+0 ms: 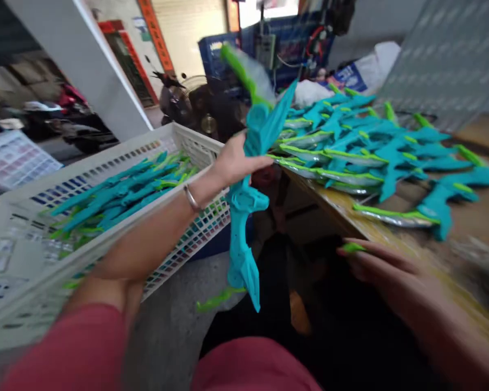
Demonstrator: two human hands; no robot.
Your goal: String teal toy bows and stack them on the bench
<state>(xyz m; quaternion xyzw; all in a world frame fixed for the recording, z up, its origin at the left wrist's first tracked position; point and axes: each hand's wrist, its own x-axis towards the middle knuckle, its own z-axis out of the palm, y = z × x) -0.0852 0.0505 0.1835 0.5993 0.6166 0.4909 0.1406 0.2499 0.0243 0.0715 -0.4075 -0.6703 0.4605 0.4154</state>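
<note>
I see the tabletop (pixel 484 212) as the main hazard: teal pieces (pixel 342 127) lie heaped up to its edge, so a careless knock could spill some. Opposite, the white crate (pixel 8 312) holds more, and its rim could catch the long teal piece (pixel 240 217) hanging roughly upright between the two. My left hand (pixel 234 160) has its fingers wrapped around the upper part, leaving the lower length free to swing; a green strip (pixel 220 300) trails there and could snag. Blur hides whether my right hand's (pixel 387 266) fingers pinch the green bit (pixel 353 247) at their tips.
</note>
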